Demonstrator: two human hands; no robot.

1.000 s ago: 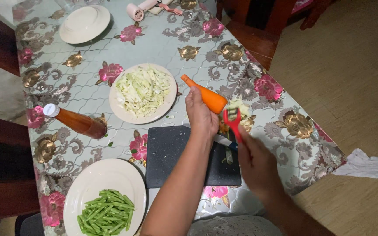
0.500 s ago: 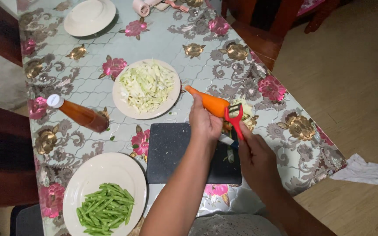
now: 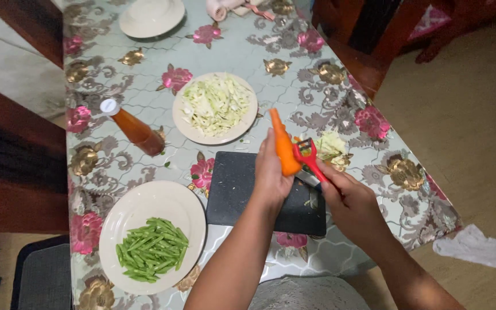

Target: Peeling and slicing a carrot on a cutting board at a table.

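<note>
Green beans on plate point(image 3: 116, 229) near left, shredded cabbage plate point(image 3: 242, 123) far middle, sauce bottle point(image 3: 135, 129) left, empty plate point(image 3: 152, 17) far, black cutting board point(image 3: 233, 189) near.

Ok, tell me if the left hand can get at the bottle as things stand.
Probably not right away: the left hand is gripping the carrot. The bottle stands to its left with nothing in between.
</note>
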